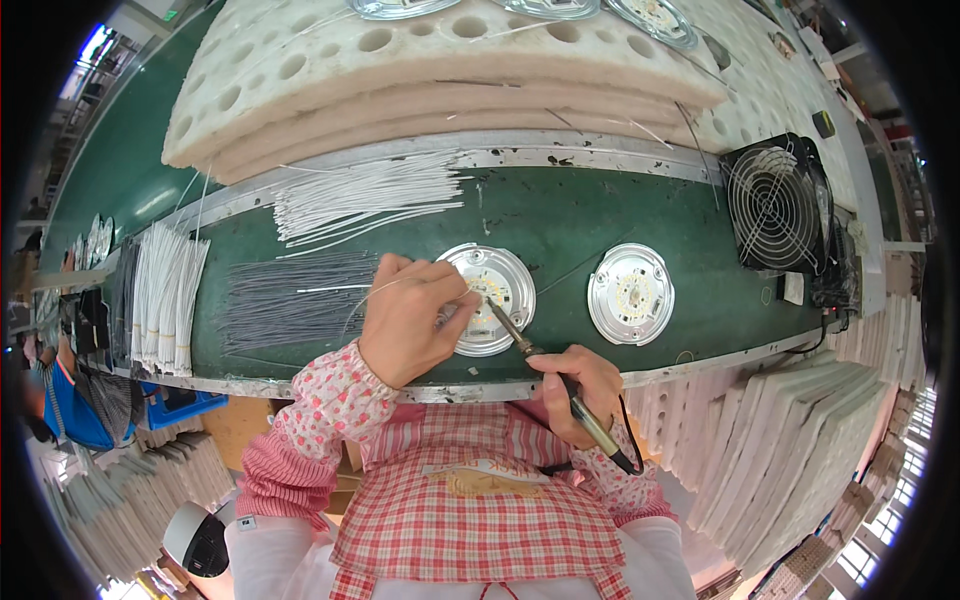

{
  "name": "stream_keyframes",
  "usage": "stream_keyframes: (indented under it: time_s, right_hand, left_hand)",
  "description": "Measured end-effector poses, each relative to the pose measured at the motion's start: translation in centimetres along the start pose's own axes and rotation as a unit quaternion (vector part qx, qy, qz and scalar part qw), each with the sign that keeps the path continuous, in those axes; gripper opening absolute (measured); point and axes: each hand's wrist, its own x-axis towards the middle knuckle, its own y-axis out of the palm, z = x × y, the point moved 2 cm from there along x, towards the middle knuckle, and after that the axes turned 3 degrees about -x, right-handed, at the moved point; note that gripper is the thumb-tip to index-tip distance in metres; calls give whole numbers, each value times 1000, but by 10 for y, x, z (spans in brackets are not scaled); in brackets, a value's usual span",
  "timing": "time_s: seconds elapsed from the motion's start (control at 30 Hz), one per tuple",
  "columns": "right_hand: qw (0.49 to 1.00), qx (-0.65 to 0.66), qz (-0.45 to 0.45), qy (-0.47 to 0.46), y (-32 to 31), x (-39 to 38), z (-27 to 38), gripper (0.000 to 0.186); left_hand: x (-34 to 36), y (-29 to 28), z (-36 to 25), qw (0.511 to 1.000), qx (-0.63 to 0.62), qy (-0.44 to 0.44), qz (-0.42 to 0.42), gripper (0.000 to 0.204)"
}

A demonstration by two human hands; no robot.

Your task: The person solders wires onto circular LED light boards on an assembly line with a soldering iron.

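Observation:
A round silver LED lamp plate (517,283) lies on the green work surface in front of me. My left hand (408,318) covers its left side, thumb and fingertips pinched over the board. A thin white wire (376,290) runs into that pinch; its end at the board is hidden by my fingers. My right hand (583,388) grips a soldering iron (575,402) like a pen, its tip on or just over the board beside my left fingertips. A second lamp plate (631,294) sits apart to the right, untouched.
White wires (365,195) and dark grey wires (290,305) lie left of the plates. An upright bundle of white wires (168,300) is farther left. A black fan (776,195) stands at the right. Behind rises a stack of holed foam boards (420,70) carrying more lamp plates.

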Motion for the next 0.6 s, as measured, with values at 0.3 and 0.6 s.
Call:
stream_keyframes:
  time_s: [0.3, 0.6]
  right_hand:
    - [969, -245, 9, -21, 17, 24, 15, 62]
    - [959, -277, 47, -26, 24, 43, 19, 96]
  left_hand:
    - [5, 4, -3, 1000, 13, 21, -4, 8]
    - [8, -7, 13, 992, -127, -17, 21, 11]
